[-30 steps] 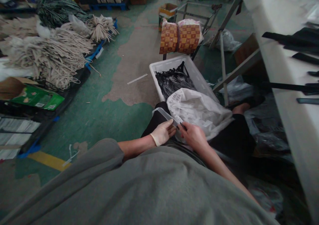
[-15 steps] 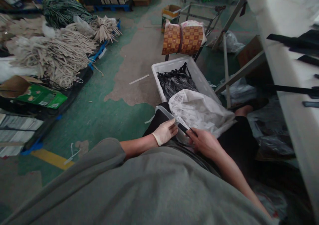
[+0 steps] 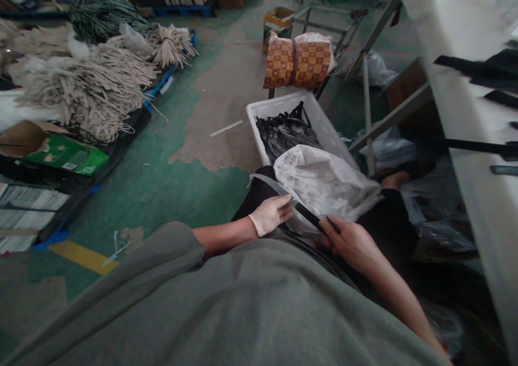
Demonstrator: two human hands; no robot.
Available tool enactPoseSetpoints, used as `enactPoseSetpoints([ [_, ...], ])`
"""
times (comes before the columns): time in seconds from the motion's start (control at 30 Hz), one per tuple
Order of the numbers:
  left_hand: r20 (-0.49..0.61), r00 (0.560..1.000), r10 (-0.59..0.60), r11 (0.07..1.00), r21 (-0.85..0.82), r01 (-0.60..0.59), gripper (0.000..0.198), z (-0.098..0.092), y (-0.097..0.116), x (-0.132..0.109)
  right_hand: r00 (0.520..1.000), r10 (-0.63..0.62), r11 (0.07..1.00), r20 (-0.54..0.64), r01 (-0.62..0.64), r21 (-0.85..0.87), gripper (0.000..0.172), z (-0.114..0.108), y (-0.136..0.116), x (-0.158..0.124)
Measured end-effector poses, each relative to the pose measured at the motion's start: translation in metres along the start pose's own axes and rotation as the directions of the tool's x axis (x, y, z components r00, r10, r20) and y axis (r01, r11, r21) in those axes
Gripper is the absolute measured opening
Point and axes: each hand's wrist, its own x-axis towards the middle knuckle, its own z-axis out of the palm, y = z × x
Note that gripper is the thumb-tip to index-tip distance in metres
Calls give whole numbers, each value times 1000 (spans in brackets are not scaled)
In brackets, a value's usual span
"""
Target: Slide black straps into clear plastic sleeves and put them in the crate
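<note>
I pinch a clear strip (image 3: 269, 181) with my left hand (image 3: 271, 215) and grip a black strap (image 3: 308, 215) with my right hand (image 3: 348, 240). A white bag (image 3: 327, 185) hides the tub's (image 3: 328, 130) near edge.

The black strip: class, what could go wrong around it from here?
The film might slip, as the left hand seems to pinch it with fingers nearly straight. The black strip, gripped by the right hand, might catch on the white bag close by.
</note>
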Motion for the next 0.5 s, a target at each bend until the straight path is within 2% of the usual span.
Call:
enactPoseSetpoints([
  [0.07,54,997,-56,996,78,52,24,4,-7,-2,998,-12,998,-62,8,-68,35,3,-6,6],
  [0.13,78,996,-51,994,105,43,25,7,-8,-2,997,-23,998,-80,19,-52,35,4,-12,12],
  [0.27,20,997,70,998,8,-70,20,5,10,1,998,-54,990,24,51,135,44,-1,0,-4],
  [0.33,-16,997,76,997,-20,-76,20,3,16,1,998,-50,982,35,43,183,46,-4,12,-17],
  [0.4,-3,999,32,999,13,-32,20,4,13,-1,1000,-16,986,18,13,167,45,-4,17,-22],
  [0.5,97,991,-88,987,146,73,20,10,-2,-5,999,7,998,-44,-4,65,40,1,5,-12],
])
